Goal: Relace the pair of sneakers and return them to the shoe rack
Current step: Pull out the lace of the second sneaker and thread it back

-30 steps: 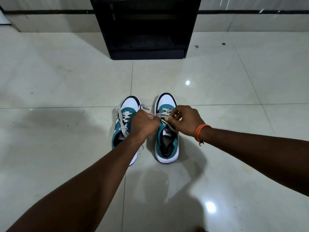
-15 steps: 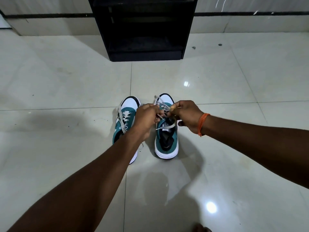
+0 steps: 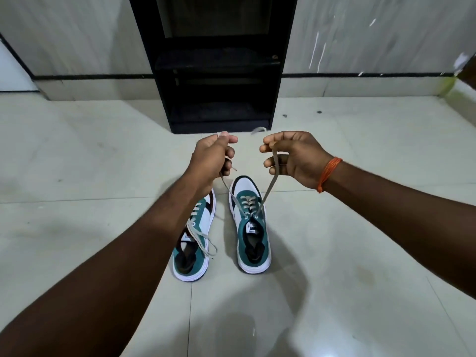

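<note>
Fingers (image 3: 226, 140) of your left hand (image 3: 211, 155) and right hand (image 3: 291, 158) each pinch one grey flat lace (image 3: 269, 186) end, raised taut. It runs from the right teal-and-white sneaker (image 3: 251, 228) (toe toward the black shoe rack (image 3: 219, 73)).

You can see a small label on the right sneaker's tongue (image 3: 250, 228), but its text is too blurred to read.

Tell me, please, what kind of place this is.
Probably a room in a home, perhaps near the entrance: a glossy tiled floor, a black shoe rack standing against the wall, and sneakers on the floor.
</note>
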